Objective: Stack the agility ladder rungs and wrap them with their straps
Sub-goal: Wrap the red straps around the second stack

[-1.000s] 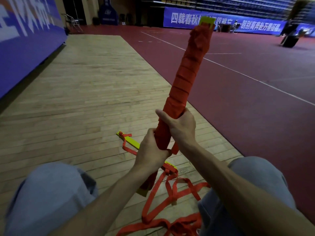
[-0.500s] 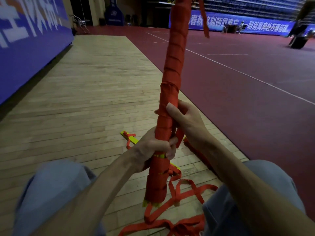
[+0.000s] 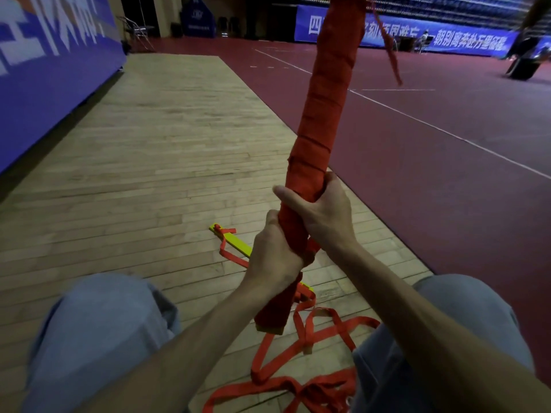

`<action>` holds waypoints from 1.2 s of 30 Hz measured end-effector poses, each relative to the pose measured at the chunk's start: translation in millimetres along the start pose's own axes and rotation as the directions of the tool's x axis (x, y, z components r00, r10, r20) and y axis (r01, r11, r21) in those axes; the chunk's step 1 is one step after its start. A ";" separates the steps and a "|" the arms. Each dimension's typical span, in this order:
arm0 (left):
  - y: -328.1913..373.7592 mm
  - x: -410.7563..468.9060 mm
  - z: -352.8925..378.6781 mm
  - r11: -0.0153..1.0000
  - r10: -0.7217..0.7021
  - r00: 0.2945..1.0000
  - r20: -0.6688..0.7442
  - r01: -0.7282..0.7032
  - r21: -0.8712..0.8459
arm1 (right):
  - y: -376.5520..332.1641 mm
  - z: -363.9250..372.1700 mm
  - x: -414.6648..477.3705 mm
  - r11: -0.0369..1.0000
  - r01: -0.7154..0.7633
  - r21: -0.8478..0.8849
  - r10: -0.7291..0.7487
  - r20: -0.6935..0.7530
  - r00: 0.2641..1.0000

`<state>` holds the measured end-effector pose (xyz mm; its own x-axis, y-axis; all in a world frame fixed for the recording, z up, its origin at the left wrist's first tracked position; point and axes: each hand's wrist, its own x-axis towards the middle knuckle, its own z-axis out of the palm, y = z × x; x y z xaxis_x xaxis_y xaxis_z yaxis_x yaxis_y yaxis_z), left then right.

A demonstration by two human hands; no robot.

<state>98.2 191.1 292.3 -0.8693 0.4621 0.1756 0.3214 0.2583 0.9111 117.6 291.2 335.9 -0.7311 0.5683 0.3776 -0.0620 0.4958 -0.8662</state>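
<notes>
Banner (image 3: 44, 70): a blue wall panel with white lettering is seen along the upper left of the frame.
Wooden floor (image 3: 149, 159): pale boards are laid across the left and centre.
Left knee (image 3: 98, 329): shown in light blue cloth at the lower left.
Loose rung (image 3: 235, 242): a yellow rung is left flat on the boards just left of centre, with orange strap knotted at its far end.
Left hand (image 3: 275, 254): closed round the lower part of the bundle, fingers curled about it.
Wrapped bundle (image 3: 328, 99): the stacked rungs, bound in orange strap, are held nearly upright at centre; yellow shows at the lower end.
Right hand (image 3: 322, 213): clasped round the bundle directly above the left hand.
Loose strap (image 3: 316, 393): tangled on the floor at the lower centre.
Strap tail (image 3: 390, 59): hung from the top of the bundle.
Red court (image 3: 447, 174): spread across the right.
</notes>
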 end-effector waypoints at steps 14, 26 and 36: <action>16.1 0.7 -47.2 0.833 0.140 0.805 0.577 0.219 -0.508 | -19.9 -23.6 0.3 0.952 -0.048 0.302 -0.090 0.427 0.900; -3.1 7.4 -7.0 0.987 0.054 0.998 0.015 -0.056 0.153 | 6.4 -9.5 7.8 1.000 0.012 -0.024 -0.010 0.085 0.996; 11.2 -0.7 -23.7 0.797 0.045 0.904 0.425 0.224 -0.561 | -13.3 -44.4 8.3 0.975 0.174 0.141 -0.217 0.394 0.893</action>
<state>93.5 173.6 311.2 -0.6115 0.7902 0.0416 -0.1494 -0.1669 0.9746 142.5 318.5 365.1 -0.9074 0.1413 0.3958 -0.2836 0.4892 -0.8248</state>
